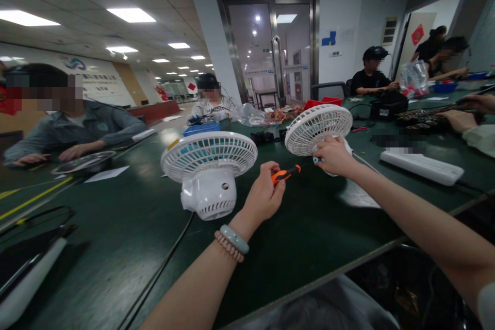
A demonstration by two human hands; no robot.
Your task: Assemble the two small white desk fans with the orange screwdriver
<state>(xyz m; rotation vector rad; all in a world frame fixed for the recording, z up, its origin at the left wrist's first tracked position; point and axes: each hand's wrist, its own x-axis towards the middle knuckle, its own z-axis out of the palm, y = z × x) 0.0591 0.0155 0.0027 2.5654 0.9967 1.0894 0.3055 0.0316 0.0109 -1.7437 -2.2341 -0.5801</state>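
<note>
My left hand [267,191] is closed round a screwdriver [286,174] with an orange and black handle, held just above the table. To its left a white fan [211,185] rests with its round grille uppermost and its motor housing towards me. At a second, smaller-looking white fan [319,128], my right hand [335,155] is closed on the part behind the tilted grille. A small bluish piece [317,160] shows by the right fingertips; its kind cannot be made out. The right palm hides much of that fan's body.
The dark green table [309,237] has its edge close to me. A white power strip [422,166] lies at right, and a cable [160,268] runs from the left fan. Beyond are a blue tray [201,128], red trays [324,101] and copper-coloured wire [284,113]. Several people sit around.
</note>
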